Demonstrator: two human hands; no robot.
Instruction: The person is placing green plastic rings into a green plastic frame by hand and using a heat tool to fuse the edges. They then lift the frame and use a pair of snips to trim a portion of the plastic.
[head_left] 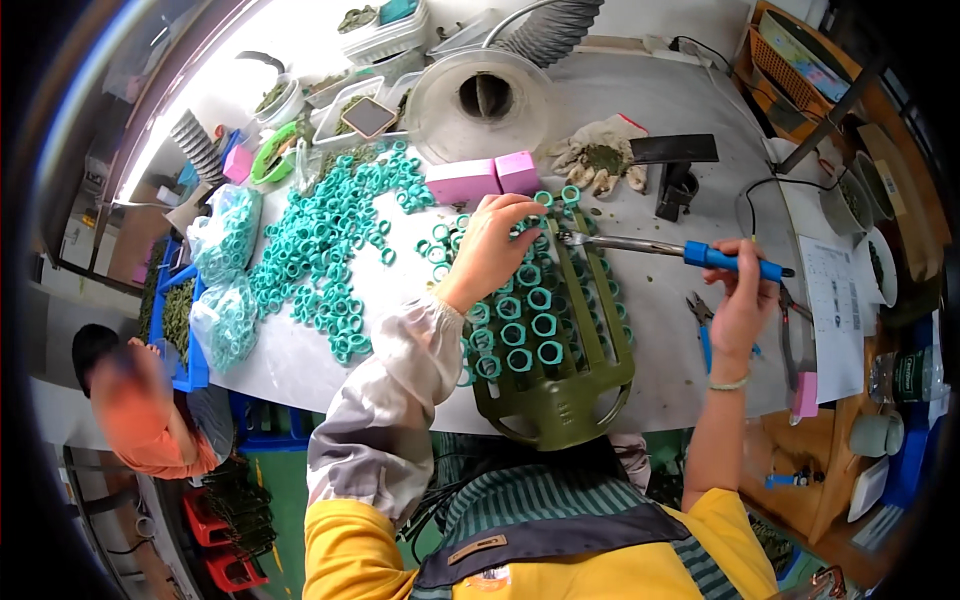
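A dark green rack [560, 412] with long bars lies in front of me, rows of teal rings [513, 334] standing along it. My left hand [492, 245] reaches over its left side, thumb and fingers pinched together near the far end of the bars. What they hold is hidden. In my right hand [742, 295] is a soldering iron [645, 245] with a blue handle and a long metal shaft. Its tip points left, close to the left fingertips and the rack's far bars. A large pile of loose teal rings [325, 240] lies left of the rack.
Pink blocks [463, 182], a soiled glove [603, 155] and a black stand [675, 150] sit beyond the rack. Behind them is a clear funnel hood [482, 105]. Pliers [702, 320] and a paper sheet [832, 310] lie right. Bagged rings [225, 325] are left, near a person in orange [145, 415].
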